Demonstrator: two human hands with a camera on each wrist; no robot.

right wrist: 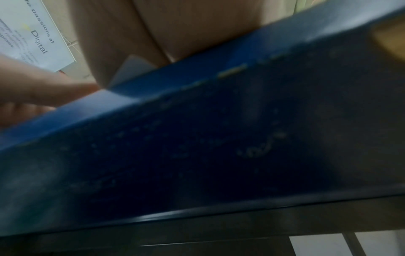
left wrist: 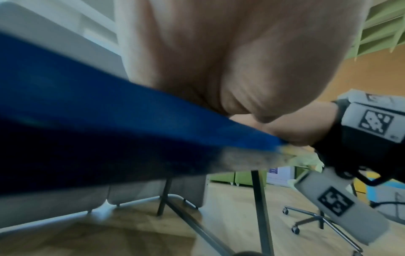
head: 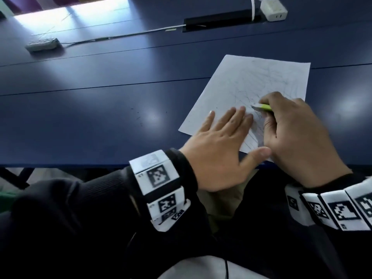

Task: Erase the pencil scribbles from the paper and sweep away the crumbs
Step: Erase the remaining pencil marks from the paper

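Paper [head: 251, 93] flat on the blue table [head: 90, 101], angled, near corner at the table's front edge; faint pencil scribbles [head: 247, 91] across its middle. On the paper's near half, right hand [head: 291, 135] curled round a green-sleeved eraser [head: 261, 106], white tip pressed to the marks. Beside it, left hand [head: 217, 150] spread flat, fingers straight, likely pinning the sheet against the rubbing. Dark specks [head: 138, 117] left of the paper, apparently crumbs awaiting sweeping
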